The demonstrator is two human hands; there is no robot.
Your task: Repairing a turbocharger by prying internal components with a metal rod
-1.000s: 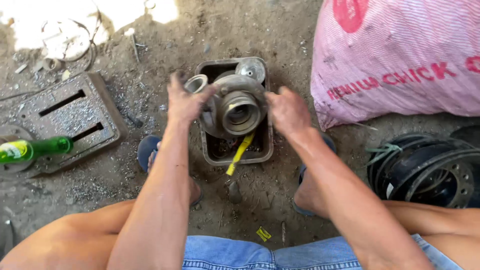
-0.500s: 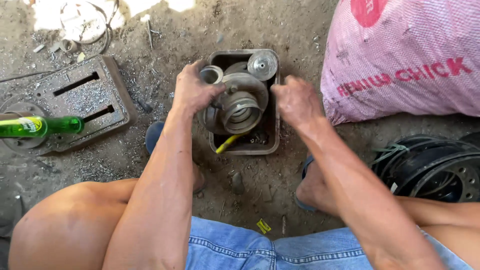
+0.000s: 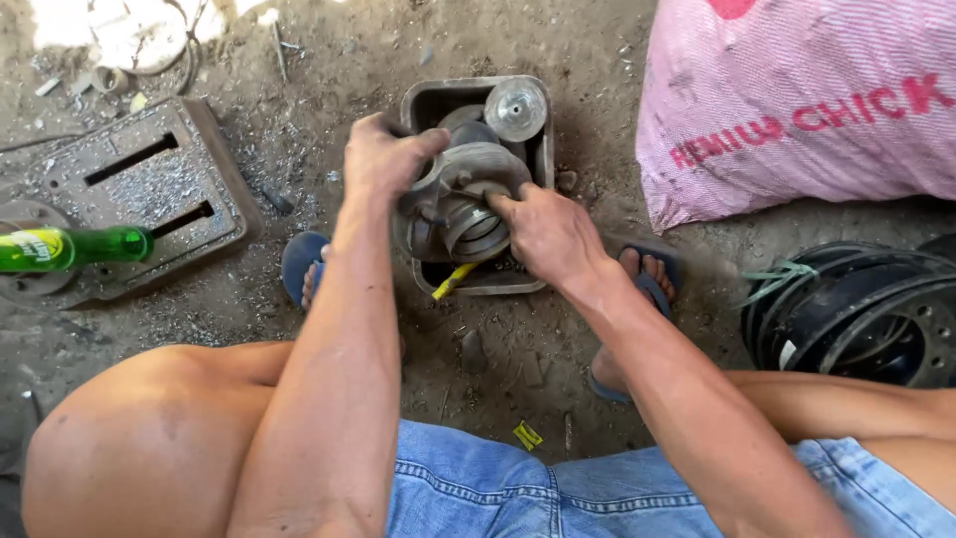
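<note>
Both hands point(image 3: 383, 159) point(image 3: 548, 234) clasp the metal hub point(image 3: 468, 209); tray point(image 3: 423, 100) beneath.

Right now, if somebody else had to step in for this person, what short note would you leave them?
Left hand: grip on the upper left rim of the round metal hub.
Right hand: grip on its right side, fingers at the central opening.
The hub sits tilted in the square metal tray on the dirt, a metal disc behind it.
Done: hub held in both hands.
Left: hub not yet out of the tray.
</note>
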